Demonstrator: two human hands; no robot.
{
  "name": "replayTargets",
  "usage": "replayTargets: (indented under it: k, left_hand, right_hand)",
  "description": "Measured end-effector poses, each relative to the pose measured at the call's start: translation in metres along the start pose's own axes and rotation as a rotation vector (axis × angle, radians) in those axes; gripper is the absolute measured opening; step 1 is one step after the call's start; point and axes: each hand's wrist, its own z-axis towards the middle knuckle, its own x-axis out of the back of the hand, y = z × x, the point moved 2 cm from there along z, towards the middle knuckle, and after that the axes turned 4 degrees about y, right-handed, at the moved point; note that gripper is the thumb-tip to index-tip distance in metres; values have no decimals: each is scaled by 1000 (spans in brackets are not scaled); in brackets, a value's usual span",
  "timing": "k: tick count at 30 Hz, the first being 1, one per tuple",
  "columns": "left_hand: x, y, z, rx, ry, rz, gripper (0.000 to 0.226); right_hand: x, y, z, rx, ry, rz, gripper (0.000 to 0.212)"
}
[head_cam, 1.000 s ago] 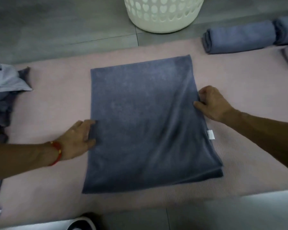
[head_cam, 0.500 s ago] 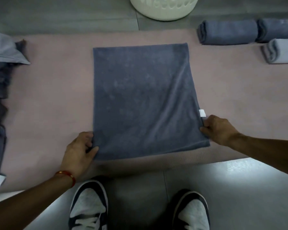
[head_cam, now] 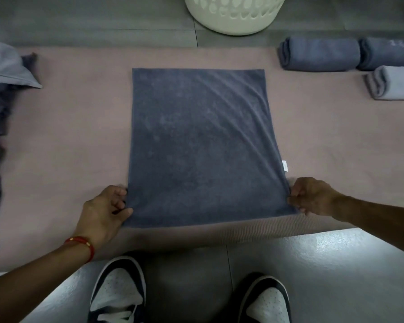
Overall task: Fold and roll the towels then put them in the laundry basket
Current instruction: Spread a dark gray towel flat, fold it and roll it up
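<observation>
A folded dark blue-grey towel [head_cam: 201,145] lies flat on the pink mat [head_cam: 79,141], with a white tag on its right edge. My left hand [head_cam: 105,210] pinches its near left corner. At the near right corner my right hand [head_cam: 313,197] pinches the cloth the same way. The white laundry basket [head_cam: 234,17] stands on the floor beyond the mat's far edge. Three rolled towels lie at the far right: two dark ones [head_cam: 320,53] [head_cam: 387,53] and a lighter one [head_cam: 392,82].
A heap of unfolded towels [head_cam: 2,89] lies along the mat's left side. My two shoes [head_cam: 118,292] [head_cam: 265,299] stand on the grey tiled floor just before the mat's near edge.
Both hands slid down the towel's sides from mid-edge to the near corners and now pinch them. The view tilted down, bringing my shoes in.
</observation>
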Motion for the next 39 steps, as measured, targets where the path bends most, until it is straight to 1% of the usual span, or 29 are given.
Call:
replayTargets:
  k: [2,4,5,7,8,9,10,11,12,13,14,15,16,18,19,21,23,26,27,29,31,32,33,34,35,36,37,38,39]
  left_hand:
    - [1,4,-2,-25,-3,15,47]
    - [3,10,-6,-88,-3,67,50]
    - [3,12,-8,-138,-3,105,50]
    - [2,16,-14,-255,-21,203,50]
    - [1,19,-17,-301,-40,243,46]
    - [1,23,-19,-330,-55,257,38]
    - [0,26,-20,-379,-72,322,26]
    - [0,29,-23,-464,-58,400,19]
    - [-1,32,-26,-601,-54,541,23]
    - [-5,31,-30,-743,-91,641,31]
    - [-7,27,-32,-845,-140,719,40]
    - [-8,23,-31,-903,-172,765,48]
    - [-9,22,-31,-904,-209,799,54]
    - [-11,26,-30,-922,-224,860,56]
    - [-12,27,-30,-953,-219,882,55]
    - [-12,30,-29,-961,-244,901,52]
    - [-11,30,-28,-922,-243,879,52]
    - [-15,32,-28,-850,-229,819,56]
    - [-16,32,-27,-834,-211,782,53]
    - [-12,33,-22,-805,-175,657,43]
    - [-3,35,-10,-782,-141,471,33]
    - [5,36,-4,-760,-126,379,34]
    - [13,38,1,-716,-129,287,37]
    - [23,40,5,-645,-145,201,39]
    - [32,42,7,-572,-186,139,37]
    - [39,45,7,-535,-255,131,33]
    - [44,46,7,-548,-325,176,30]
    - [47,46,8,-572,-387,221,29]
    - [49,44,8,-580,-438,233,31]
  right_hand:
    - [1,-1,0,77,8,-161,19]
    - [2,-3,-4,220,74,-398,26]
    - [1,-4,-8,342,145,-517,29]
    - [-7,-4,-17,693,302,-650,34]
    - [-13,-4,-21,847,333,-709,38]
    - [-20,-4,-24,961,350,-774,42]
    - [-26,-2,-25,1037,357,-837,47]
    - [-29,-2,-24,1089,366,-875,51]
    - [-30,-3,-22,1123,368,-878,55]
    - [-28,-4,-20,1151,364,-865,58]
    - [-26,-4,-18,1171,348,-865,60]
    - [-23,-4,-16,1199,335,-881,61]
    - [-22,-4,-15,1215,319,-906,63]
    - [-23,-5,-14,1215,300,-914,67]
    - [-24,-6,-13,1201,303,-892,65]
    - [-23,-9,-12,1144,335,-800,52]
    - [-14,-16,-9,1023,374,-619,34]
    - [3,-26,-2,715,360,-291,10]
    - [8,-28,0,645,342,-207,8]
    - [16,-31,3,609,352,-108,9]
    - [27,-30,3,679,401,-103,13]
    - [32,-29,2,722,390,-121,19]
    - [37,-26,2,763,337,-163,26]
    - [40,-22,0,801,265,-219,28]
    - [42,-17,-2,819,177,-265,25]
    - [41,-11,-4,821,93,-300,25]
    - [38,-4,-6,819,31,-317,29]
    - [34,1,-9,799,-10,-335,33]
    - [30,5,-10,775,-39,-363,34]
